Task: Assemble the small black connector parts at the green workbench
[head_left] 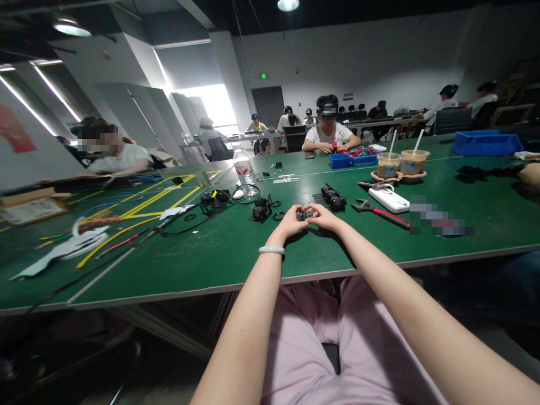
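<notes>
This room is serving as a shared workshop: a long green tabletop with a pale rim (223,250) is carrying a black adjustable wrench with a red-and-black handle (390,217) toward its front edge, and a blue plastic bin of small coloured parts (365,162) is sitting near its far edge. Beyond that edge, people (256,127) are sitting at other worktables (403,120), and a green sign (264,76) is glowing above a grey door (268,101).

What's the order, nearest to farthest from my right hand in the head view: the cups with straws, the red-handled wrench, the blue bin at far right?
From your right hand:
1. Red-handled wrench, just to its right.
2. Cups with straws, right, farther back.
3. Blue bin, far right, toward the back.
</notes>
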`<state>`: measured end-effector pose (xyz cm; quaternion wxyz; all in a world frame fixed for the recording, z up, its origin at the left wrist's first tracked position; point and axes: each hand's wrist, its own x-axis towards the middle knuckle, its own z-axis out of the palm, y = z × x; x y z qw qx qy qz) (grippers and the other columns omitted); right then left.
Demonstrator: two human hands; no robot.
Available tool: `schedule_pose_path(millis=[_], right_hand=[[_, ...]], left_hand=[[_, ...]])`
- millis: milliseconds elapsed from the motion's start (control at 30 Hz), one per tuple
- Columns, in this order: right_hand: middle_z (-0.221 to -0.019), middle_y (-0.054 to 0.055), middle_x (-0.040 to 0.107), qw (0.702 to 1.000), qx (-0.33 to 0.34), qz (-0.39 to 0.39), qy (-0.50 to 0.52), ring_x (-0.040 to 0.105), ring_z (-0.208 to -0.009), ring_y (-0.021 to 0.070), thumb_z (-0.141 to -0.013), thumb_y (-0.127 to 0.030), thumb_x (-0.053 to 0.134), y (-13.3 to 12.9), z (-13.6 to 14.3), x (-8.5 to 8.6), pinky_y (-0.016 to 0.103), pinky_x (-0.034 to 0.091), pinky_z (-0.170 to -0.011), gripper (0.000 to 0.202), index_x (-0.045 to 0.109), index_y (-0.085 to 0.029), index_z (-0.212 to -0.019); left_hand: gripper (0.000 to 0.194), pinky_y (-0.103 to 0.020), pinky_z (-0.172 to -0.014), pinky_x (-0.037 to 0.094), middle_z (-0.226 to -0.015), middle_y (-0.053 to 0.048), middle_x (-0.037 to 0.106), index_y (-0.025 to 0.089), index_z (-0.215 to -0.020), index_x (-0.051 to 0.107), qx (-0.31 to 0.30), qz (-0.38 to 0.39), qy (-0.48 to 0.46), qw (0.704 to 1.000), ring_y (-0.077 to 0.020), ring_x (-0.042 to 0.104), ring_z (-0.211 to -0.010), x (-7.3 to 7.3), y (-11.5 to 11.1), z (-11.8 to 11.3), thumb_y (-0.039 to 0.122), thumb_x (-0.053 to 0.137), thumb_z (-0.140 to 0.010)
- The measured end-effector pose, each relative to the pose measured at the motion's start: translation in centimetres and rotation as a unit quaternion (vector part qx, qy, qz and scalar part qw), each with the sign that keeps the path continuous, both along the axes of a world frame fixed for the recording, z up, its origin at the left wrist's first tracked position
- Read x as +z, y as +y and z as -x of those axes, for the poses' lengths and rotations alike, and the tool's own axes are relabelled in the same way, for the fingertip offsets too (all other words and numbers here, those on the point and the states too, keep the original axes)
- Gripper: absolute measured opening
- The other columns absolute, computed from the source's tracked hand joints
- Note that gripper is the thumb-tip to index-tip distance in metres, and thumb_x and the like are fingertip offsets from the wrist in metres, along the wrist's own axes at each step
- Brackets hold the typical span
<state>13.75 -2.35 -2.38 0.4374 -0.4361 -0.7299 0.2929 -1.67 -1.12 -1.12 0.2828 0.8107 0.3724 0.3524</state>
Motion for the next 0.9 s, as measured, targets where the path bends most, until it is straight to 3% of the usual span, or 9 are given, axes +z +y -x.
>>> schedule_pose_path(millis=[900], right_hand=[[-0.082,0.001,0.047,0.998,-0.028,-0.030,-0.047,0.042,-0.060,0.0065,-0.065,-0.027,0.054,-0.19,0.18,-0.35,0.026,0.038,-0.070,0.033,0.055,-0.020,-0.097]], left_hand=[[0.042,-0.021,-0.061,0.038,-0.082,-0.002,0.049,0.013,-0.094,0.044,0.011,0.008,0.007,1.000,-0.0093,0.045,-0.067,0.03,-0.48,0.10,0.014,0.055,-0.053]])
